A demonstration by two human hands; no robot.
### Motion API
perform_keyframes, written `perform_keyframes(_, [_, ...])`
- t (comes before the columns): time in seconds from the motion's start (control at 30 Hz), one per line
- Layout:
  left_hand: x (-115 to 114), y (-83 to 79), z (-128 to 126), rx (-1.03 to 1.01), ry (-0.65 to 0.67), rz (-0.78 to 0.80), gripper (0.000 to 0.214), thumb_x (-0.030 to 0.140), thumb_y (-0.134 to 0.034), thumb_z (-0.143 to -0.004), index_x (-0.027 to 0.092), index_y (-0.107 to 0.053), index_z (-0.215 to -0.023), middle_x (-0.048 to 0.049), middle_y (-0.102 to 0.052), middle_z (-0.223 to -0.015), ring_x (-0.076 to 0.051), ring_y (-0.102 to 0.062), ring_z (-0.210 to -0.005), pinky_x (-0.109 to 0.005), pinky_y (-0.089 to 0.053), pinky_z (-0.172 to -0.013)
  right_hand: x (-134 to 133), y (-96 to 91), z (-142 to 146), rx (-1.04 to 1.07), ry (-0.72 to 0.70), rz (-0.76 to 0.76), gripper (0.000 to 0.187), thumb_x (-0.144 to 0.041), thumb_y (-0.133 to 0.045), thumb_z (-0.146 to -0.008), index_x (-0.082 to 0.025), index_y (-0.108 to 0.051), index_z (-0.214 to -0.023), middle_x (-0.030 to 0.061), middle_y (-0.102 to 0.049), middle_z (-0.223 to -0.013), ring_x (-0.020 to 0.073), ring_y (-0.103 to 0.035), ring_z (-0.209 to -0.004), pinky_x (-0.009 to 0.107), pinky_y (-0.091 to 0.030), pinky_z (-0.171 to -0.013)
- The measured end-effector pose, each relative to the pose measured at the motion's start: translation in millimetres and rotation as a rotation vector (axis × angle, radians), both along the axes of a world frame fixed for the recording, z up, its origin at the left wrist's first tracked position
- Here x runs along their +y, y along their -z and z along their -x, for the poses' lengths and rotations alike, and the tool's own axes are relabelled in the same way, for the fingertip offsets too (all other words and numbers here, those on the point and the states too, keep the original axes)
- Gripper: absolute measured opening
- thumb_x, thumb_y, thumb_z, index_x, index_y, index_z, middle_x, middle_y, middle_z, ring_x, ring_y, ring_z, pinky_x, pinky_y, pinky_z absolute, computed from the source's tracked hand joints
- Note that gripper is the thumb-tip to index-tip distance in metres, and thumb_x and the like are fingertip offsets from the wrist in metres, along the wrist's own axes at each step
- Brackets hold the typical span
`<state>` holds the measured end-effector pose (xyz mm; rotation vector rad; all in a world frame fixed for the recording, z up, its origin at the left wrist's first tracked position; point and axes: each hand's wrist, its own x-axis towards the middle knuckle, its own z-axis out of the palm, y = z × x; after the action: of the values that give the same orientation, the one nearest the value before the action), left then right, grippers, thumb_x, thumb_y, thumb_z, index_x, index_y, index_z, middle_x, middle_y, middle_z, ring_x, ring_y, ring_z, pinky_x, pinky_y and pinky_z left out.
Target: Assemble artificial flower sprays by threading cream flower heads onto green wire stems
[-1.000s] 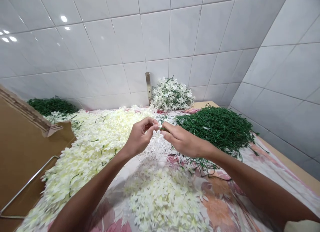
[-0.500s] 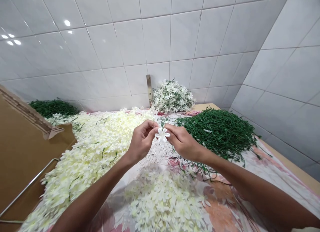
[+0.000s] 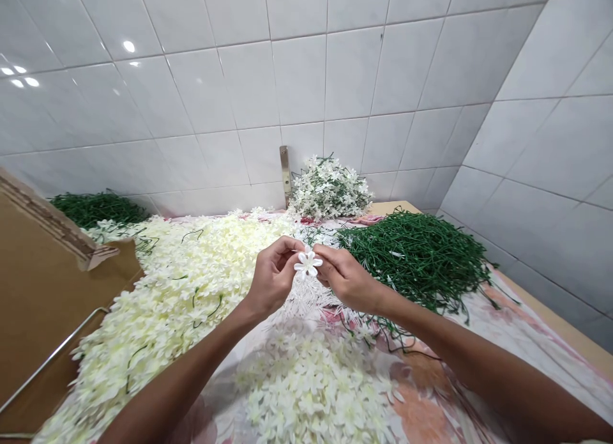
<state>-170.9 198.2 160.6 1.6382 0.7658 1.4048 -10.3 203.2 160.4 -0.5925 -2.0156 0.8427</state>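
Observation:
A small white artificial flower [image 3: 308, 263] faces me, its petals spread, between my two hands. My left hand [image 3: 272, 276] pinches it from the left, thumb and forefinger closed at the petals. From the other side my right hand [image 3: 348, 278] is closed with its fingertips against the flower; what lies behind the petals is hidden. Under the hands is a heap of thin white flower pieces [image 3: 306, 303]. Closer to me lies a loose pile of cream-white blossoms [image 3: 320, 383]. Green plastic stems [image 3: 416, 255] are heaped just beyond my right hand.
A wide spread of cream blossoms [image 3: 201, 278] covers the left side. A cardboard box [image 3: 52, 284] with a metal rod [image 3: 57, 351] stands at far left. Against the tiled wall [image 3: 299, 73] are a bunch of stemmed flowers [image 3: 330, 188], a metal bracket [image 3: 285, 169] and more green stems [image 3: 98, 207].
Both hands and the flower sit slightly lower in the view, which has itself shifted a little. The flower has turned slightly, and both hands keep their pinch.

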Motion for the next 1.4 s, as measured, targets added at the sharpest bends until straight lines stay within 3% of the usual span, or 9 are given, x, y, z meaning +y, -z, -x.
perform_keyframes(0.17, [2.4,2.5,0.3,-0.014,0.004,-0.018,0.022,0.035,-0.063,-0.083,0.014,-0.057,-0.081,-0.0026,-0.057,-0.076,-0.011,-0.056,-0.065,-0.022,-0.048,-0.060,0.3,2.7,1.6,0.000,0.022,0.004,0.033,-0.035,-0.037,-0.099,-0.017,-0.041,-0.072,-0.0022,-0.038,-0.059,0.0093,-0.034,-0.053,0.023,-0.028,-0.051])
perform_keyframes(0.4, [6.4,-15.9,11.0,0.134,0.009,0.056,0.023,0.033,-0.072,-0.076,0.013,-0.062,-0.078,-0.0023,-0.060,-0.071,-0.011,-0.056,-0.065,-0.019,-0.045,-0.059,6.1,-3.1,0.1,0.001,-0.037,0.163,0.038,-0.045,-0.038,-0.098,-0.016,-0.044,-0.074,-0.0034,-0.037,-0.058,0.0078,-0.031,-0.050,0.021,-0.027,-0.047])
perform_keyframes(0.53, [24.5,-26.6,2.7,0.045,0.019,0.091,0.031,0.040,-0.073,-0.074,0.012,-0.061,-0.080,-0.0020,-0.061,-0.070,-0.010,-0.055,-0.062,-0.019,-0.045,-0.059,22.0,-13.5,-17.2,-0.010,-0.040,0.216,0.044,-0.053,-0.036,-0.097,-0.014,-0.050,-0.080,0.0019,-0.053,-0.067,0.0096,-0.045,-0.058,0.022,-0.037,-0.051])
perform_keyframes(0.67, [66.8,-45.6,-13.2,-0.099,-0.032,0.123,0.042,0.044,-0.078,-0.064,0.012,-0.060,-0.086,-0.0031,-0.063,-0.078,-0.011,-0.059,-0.064,-0.024,-0.050,-0.066,43.1,-34.1,-58.0,0.112,0.225,0.183,0.051,-0.057,-0.032,-0.096,-0.015,-0.053,-0.116,0.0110,-0.060,-0.103,0.0176,-0.057,-0.089,0.029,-0.049,-0.067])
perform_keyframes(0.8, [121.0,-66.3,-31.8,-0.070,-0.083,0.050,0.046,0.046,-0.076,-0.063,0.011,-0.057,-0.085,-0.0047,-0.063,-0.078,-0.016,-0.064,-0.070,-0.032,-0.054,-0.074,39.0,-68.0,-105.3,0.396,0.484,0.037,0.051,-0.058,-0.038,-0.094,-0.014,-0.058,-0.110,0.0112,-0.062,-0.100,0.0193,-0.059,-0.090,0.033,-0.051,-0.072])
perform_keyframes(0.97, [191.8,-77.0,-69.8,0.107,-0.157,-0.075,0.033,0.038,-0.070,-0.066,0.010,-0.058,-0.081,-0.0074,-0.064,-0.078,-0.018,-0.064,-0.073,-0.034,-0.054,-0.073,2.6,-99.6,-143.4,0.648,0.557,-0.219,0.037,-0.050,-0.050,-0.092,-0.016,-0.065,-0.095,0.0083,-0.064,-0.088,0.0175,-0.060,-0.081,0.029,-0.049,-0.063])
perform_keyframes(1.13, [253.8,-89.3,-119.0,0.408,-0.270,-0.278,0.013,0.024,-0.063,-0.076,0.011,-0.061,-0.078,-0.0073,-0.065,-0.079,-0.018,-0.063,-0.076,-0.033,-0.051,-0.074,-25.7,-108.9,-159.0,0.790,0.622,-0.393,0.030,-0.042,-0.052,-0.092,-0.017,-0.067,-0.085,0.0067,-0.063,-0.079,0.0173,-0.060,-0.075,0.029,-0.047,-0.061])
perform_keyframes(1.27, [287.7,-89.3,-146.8,0.658,-0.339,-0.416,0.007,0.016,-0.058,-0.083,0.010,-0.061,-0.081,-0.0064,-0.063,-0.090,-0.017,-0.059,-0.088,-0.036,-0.047,-0.085,-33.4,-110.7,-163.7,0.833,0.663,-0.472,0.027,-0.037,-0.053,-0.092,-0.016,-0.066,-0.079,0.0057,-0.062,-0.076,0.0174,-0.059,-0.072,0.030,-0.046,-0.061])
perform_keyframes(1.4, [304.4,-77.5,-155.0,0.889,-0.352,-0.473,0.008,0.016,-0.060,-0.082,0.010,-0.061,-0.078,-0.0082,-0.061,-0.102,-0.022,-0.052,-0.107,-0.045,-0.038,-0.098,-30.8,-111.4,-169.4,0.874,0.693,-0.493,0.026,-0.034,-0.055,-0.090,-0.016,-0.065,-0.074,0.0043,-0.061,-0.072,0.0160,-0.058,-0.067,0.030,-0.045,-0.060])
